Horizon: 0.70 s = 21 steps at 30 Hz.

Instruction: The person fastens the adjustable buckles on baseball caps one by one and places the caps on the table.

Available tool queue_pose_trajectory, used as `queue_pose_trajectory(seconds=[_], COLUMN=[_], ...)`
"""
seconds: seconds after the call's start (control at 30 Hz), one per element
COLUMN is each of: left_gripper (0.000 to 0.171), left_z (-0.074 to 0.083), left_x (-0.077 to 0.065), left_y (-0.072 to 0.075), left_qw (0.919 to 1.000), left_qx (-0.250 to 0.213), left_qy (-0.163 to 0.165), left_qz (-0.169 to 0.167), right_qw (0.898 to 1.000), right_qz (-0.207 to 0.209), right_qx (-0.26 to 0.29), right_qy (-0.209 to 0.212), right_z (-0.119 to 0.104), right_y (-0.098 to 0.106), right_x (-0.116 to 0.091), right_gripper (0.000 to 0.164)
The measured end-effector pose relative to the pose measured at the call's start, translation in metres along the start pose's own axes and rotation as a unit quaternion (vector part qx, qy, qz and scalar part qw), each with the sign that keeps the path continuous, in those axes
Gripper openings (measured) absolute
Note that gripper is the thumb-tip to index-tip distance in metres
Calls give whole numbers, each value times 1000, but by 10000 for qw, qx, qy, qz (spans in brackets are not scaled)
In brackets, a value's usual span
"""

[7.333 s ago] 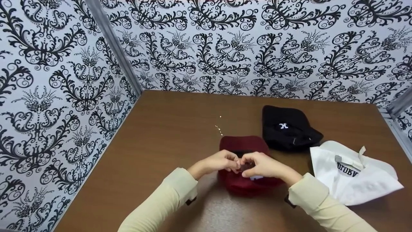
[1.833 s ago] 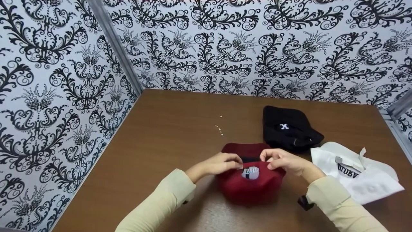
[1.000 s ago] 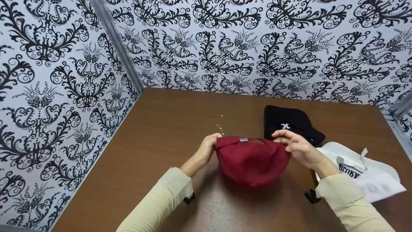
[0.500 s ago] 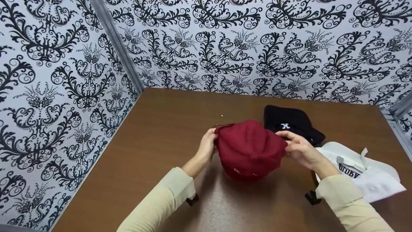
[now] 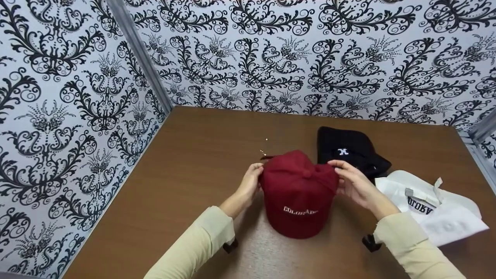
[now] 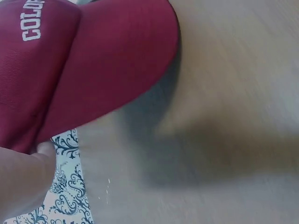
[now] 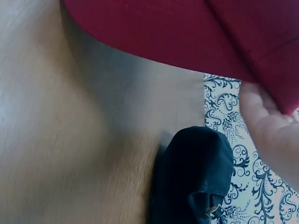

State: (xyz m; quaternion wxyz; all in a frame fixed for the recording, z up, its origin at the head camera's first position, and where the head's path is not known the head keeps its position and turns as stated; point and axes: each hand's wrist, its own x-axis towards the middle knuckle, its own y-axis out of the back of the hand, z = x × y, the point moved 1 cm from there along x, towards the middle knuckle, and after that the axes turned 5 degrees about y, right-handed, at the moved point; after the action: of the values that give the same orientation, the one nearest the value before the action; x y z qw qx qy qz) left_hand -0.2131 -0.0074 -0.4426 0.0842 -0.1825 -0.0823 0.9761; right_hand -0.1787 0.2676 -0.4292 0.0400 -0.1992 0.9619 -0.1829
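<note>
The right hand (image 7: 273, 135) grips the red cap (image 7: 154, 28) where brim meets crown. The brim is held above the desk (image 7: 32, 140), its shadow falling there. A dark cap (image 7: 194, 161) with a metal buckle (image 7: 214, 210) lies nearby; scroll-patterned wall covering (image 7: 243, 186) stands behind.

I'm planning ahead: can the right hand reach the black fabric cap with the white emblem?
Probably yes: the black cap lies uncovered just beyond the right hand, which would first need to release the red fabric cap.
</note>
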Motion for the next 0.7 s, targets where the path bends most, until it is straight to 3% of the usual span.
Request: queue_pose_trajectory(seconds=[0.2,0.4,0.57,0.7], left_gripper=[52,64,63,59], left_z=[-8,-17,-23,-28], left_x=[-2,-5,-6,-6], left_y=[2,-1,-2,-2], left_qw=[9964,9892,9843,9813], left_qx=[548,914,1213,1409], left_qy=[313,427,346,260], left_qz=[-560,-1066,-1234,-1289], right_qw=[9962,9879,9846,9851], right_qz=[83,-170,-480,-817], right_qx=[-791,-1396,-1529,-1348], right_qy=[-366,-651,-696,-692], right_z=[6,16,21,25], right_y=[-3,-6,-6,-5], right_x=[0,0,-2,-2], right_gripper=[36,61,56,39])
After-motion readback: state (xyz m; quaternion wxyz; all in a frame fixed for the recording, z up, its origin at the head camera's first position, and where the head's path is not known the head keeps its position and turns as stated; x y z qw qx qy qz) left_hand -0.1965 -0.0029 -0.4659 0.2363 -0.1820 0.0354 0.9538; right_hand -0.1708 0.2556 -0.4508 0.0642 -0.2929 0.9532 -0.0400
